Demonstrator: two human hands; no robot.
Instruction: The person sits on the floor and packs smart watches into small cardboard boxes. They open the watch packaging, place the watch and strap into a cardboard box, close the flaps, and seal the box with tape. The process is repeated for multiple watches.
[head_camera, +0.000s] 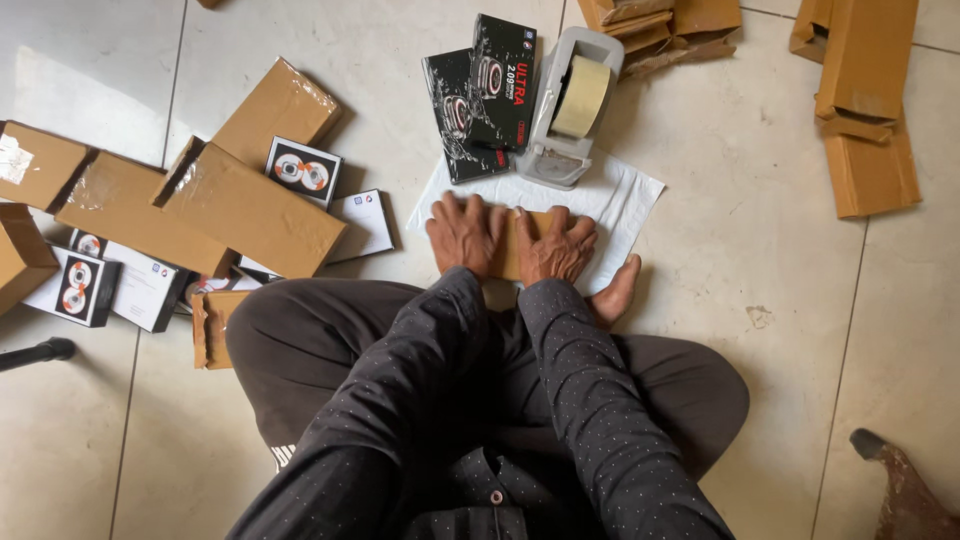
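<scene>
Pale tiled floor (760, 400) carried it all: taped brown cartons (250, 205) and small printed boxes (85, 285) left, white sheet (625, 200) centre with tape dispenser (570, 105), flat cardboard (865, 100) top right.

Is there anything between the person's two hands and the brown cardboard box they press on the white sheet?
Nothing visible. The left hand and the right hand lie flat on the cardboard box, which rests on the white sheet. The tape dispenser and the black boxes lie beyond it, apart.
</scene>
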